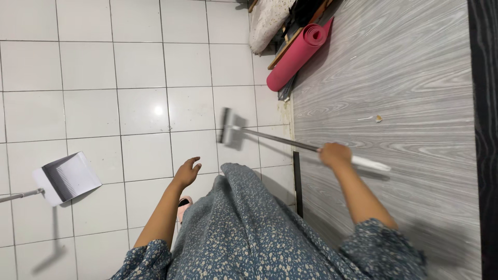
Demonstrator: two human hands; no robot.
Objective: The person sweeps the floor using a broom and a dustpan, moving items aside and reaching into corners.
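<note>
**Broom gripped in the right hand, head on the white tiles**

The right hand [335, 154] is wrapped around the thin metal handle of a broom [270, 136], fingers clamped shut on the shaft. The handle is a slim, shiny rod ending in a white grip that sticks out past the hand. The broom's head, blurred, dark and bristly, lies out on the glossy square white floor tiles [140, 67], away from the hand.

The left hand [187, 171] holds nothing; it hangs beside the broom's head, near it but not touching, fingers loosely curled and slightly apart.

Far from the broom, beyond the left hand, sits a white plastic dustpan [66, 178] on a long metal stick; its grey scoop looks bare, with toothed ridges along one edge.

On the handle side of the broom runs a grey wood-grain surface [394, 78] bearing a small pale scrap [377, 119]. Beyond the broom's head, along that surface's edge, lies a rolled pink foam mat [301, 52], cylindrical, with a speckled cushion [267, 21] just beside it.

The person wears a blue floral fabric garment [249, 233].
</note>
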